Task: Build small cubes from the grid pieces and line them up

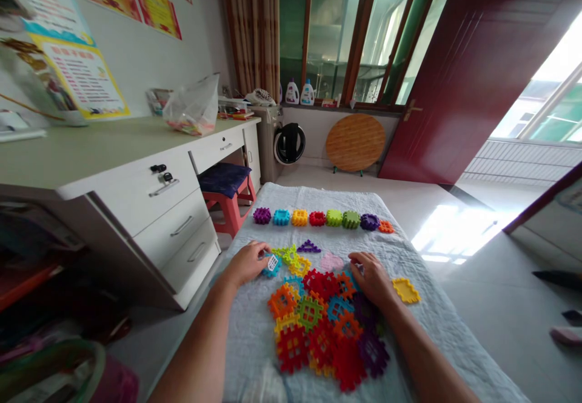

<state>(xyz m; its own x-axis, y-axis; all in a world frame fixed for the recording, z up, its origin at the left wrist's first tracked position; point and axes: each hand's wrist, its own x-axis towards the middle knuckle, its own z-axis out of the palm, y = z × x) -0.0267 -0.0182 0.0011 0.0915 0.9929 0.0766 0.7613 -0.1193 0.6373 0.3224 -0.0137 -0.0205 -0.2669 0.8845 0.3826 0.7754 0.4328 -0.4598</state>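
My left hand has its thumb and fingers on the edge of a blue interlocking plastic piece with a white lattice window. My right hand rests at the right side of a loose pile of toothed pieces, fingers slightly apart and nothing visible in them. In the pile lie a green piece, an orange piece and a red piece, among several others. A purple triangle and a pale pink piece lie between the hands. Right of my right hand is a yellow piece.
A row of small assembled blocks, including a purple one and a red one, runs along the far part of the cloth-covered surface. To the left stand a desk and a pink stool. An open red door is at right.
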